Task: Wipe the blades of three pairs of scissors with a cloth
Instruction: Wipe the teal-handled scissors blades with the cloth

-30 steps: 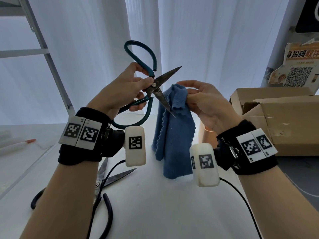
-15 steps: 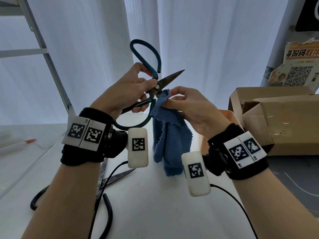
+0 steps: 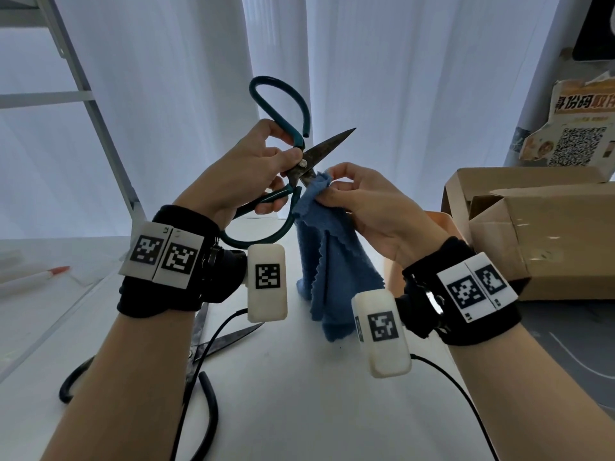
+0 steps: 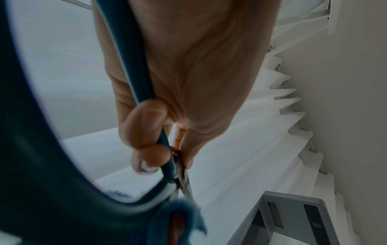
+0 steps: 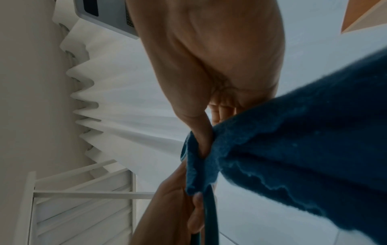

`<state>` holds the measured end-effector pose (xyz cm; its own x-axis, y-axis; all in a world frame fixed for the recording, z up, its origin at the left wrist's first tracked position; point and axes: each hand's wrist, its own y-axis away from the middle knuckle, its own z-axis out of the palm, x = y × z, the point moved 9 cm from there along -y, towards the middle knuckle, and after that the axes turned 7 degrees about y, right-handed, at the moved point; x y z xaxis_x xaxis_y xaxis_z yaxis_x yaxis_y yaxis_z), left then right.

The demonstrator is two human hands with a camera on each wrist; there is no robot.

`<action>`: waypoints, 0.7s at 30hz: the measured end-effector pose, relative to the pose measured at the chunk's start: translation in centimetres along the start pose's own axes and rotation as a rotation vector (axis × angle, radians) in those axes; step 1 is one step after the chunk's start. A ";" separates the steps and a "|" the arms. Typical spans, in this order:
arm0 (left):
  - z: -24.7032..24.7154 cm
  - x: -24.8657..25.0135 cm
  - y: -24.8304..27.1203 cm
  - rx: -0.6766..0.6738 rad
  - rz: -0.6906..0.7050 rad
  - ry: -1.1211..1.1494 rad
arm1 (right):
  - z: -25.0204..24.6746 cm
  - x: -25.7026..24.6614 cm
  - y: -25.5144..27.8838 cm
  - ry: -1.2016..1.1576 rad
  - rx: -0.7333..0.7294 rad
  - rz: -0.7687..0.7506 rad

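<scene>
My left hand [image 3: 266, 171] grips the teal-handled scissors [image 3: 327, 143] near the pivot, held up in the air with the blades spread; the upper blade points right and up. The lower blade is hidden inside the blue cloth [image 3: 332, 261], which my right hand [image 3: 336, 188] pinches around it close to the pivot. The rest of the cloth hangs down to the white table [image 3: 299, 394]. In the left wrist view my left fingers [image 4: 146, 126] curl round the teal handle [image 4: 134, 69]. The right wrist view shows the cloth [image 5: 293, 149] bunched under my thumb. Black-handled scissors [image 3: 206, 347] lie open on the table below my left forearm.
An open cardboard box [image 3: 539, 234] stands at the right. A white metal rack frame [image 3: 93, 121] rises at the left, with a red-tipped pen [image 3: 36, 277] lying beside it. White curtains hang behind. Cables run from both wrist cameras across the table.
My right hand has moved the cloth left from the lower blade's tip up to the pivot, covering that blade. The scissors have risen slightly.
</scene>
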<state>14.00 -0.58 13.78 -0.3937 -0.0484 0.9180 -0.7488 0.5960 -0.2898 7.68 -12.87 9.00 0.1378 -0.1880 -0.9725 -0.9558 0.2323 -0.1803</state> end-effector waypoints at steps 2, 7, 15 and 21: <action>0.3 0.0 0.0 -0.007 0.004 -0.021 | 0.2 0.0 0.0 -0.018 -0.057 -0.001; 0.7 0.2 0.0 -0.016 0.011 -0.035 | -0.2 0.0 0.2 -0.038 -0.038 0.011; 0.9 0.1 0.0 -0.036 0.009 -0.028 | -0.2 -0.3 -0.1 -0.038 -0.013 -0.013; 1.0 0.0 -0.2 -0.043 0.023 -0.053 | -0.4 -0.2 0.3 -0.067 -0.062 0.006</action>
<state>13.65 -1.48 13.53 -0.4388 -0.0756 0.8954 -0.7162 0.6313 -0.2977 7.27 -13.15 9.25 0.1473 -0.1216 -0.9816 -0.9705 0.1736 -0.1672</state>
